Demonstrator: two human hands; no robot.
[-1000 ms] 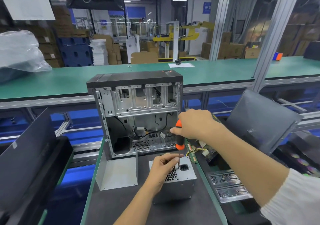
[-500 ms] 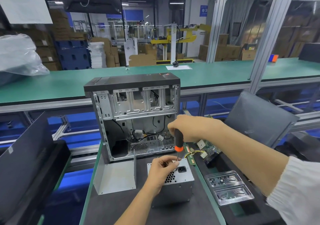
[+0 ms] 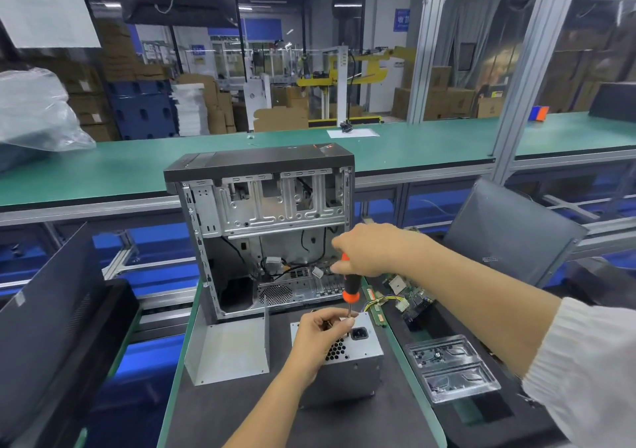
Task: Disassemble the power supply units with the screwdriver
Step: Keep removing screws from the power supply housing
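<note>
Right hand [image 3: 370, 249] gripping screwdriver [image 3: 350, 287], left fingers [image 3: 339, 323] pinching its shaft over PSU [image 3: 347, 361]; risks tip slipping onto fingertips

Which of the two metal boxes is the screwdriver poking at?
The small grey box with the honeycomb holes, lying flat under the left hand. The big open computer case stands upright behind it, untouched.

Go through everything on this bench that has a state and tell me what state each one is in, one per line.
Grey metal power supply unit: standing on the dark mat, casing closed.
Orange-and-black screwdriver: upright, tip down at the unit's top face.
Right hand: gripping the screwdriver handle.
Left hand: resting on the unit, fingers at the shaft.
Black computer tower case: side panel off, interior exposed.
Clear plastic tray: lying flat.
</note>
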